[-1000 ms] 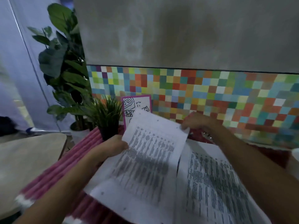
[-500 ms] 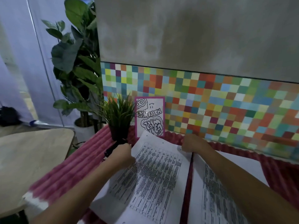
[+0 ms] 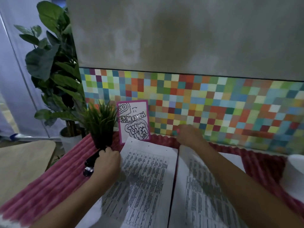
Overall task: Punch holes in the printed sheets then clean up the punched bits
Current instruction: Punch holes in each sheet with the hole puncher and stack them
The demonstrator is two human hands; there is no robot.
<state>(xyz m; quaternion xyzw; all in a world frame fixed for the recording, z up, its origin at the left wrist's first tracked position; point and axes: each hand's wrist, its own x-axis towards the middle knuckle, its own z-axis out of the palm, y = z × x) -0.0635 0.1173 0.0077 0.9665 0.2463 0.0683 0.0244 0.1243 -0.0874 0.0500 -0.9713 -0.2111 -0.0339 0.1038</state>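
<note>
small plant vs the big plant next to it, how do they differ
The small plant has thin grassy blades; the big plant has broad leaves. The small plant sits in a dark pot on the pink cloth; the big plant sits in a white pot off the cloth. Both are green and upright.

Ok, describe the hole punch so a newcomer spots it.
Start at the pink ribbed cloth, then the small grassy plant at its far edge. In front of its pot, left of the printed sheets, lies a long black tool gripped by the left hand, the only black tool there.
</note>
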